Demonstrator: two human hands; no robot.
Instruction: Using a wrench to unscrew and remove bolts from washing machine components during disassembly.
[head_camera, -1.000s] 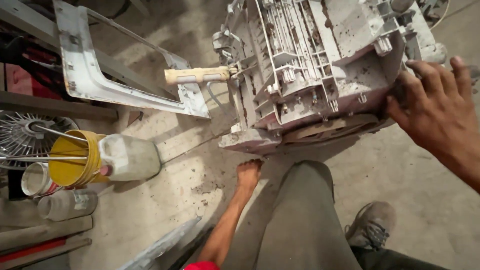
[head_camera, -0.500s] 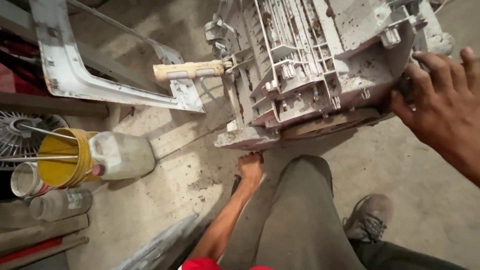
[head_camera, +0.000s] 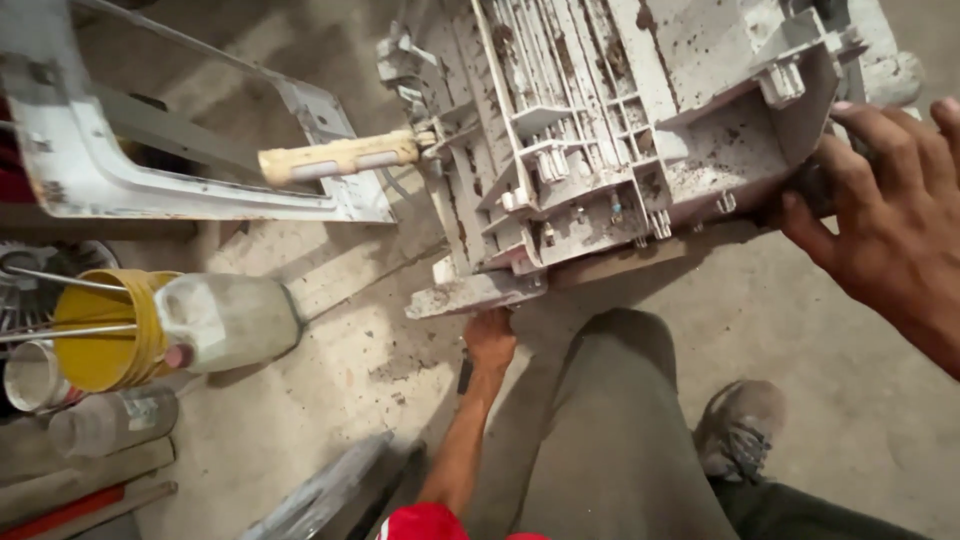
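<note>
A dirty white plastic housing (head_camera: 620, 130) with ribs and clips stands tilted on the concrete floor in front of me. My right hand (head_camera: 890, 200) grips its right side, fingers wrapped over a dark part at the edge. My left hand (head_camera: 490, 340) reaches down to the housing's lower corner and holds it from beneath; its fingertips are hidden under the lip. A screwdriver with a cream handle (head_camera: 340, 157) sticks out of the housing's left side, untouched by either hand.
A white panel frame (head_camera: 200, 190) leans at the left. Below it sit a yellow bucket (head_camera: 100, 330), a cloudy plastic jug (head_camera: 225, 320) and a bottle (head_camera: 110, 420). My grey-trousered leg (head_camera: 600, 430) and shoe (head_camera: 740, 430) fill the lower middle.
My right hand has gone from fingers spread beside the housing to gripping its right edge. The housing has tipped slightly. My left hand stays at the lower corner.
</note>
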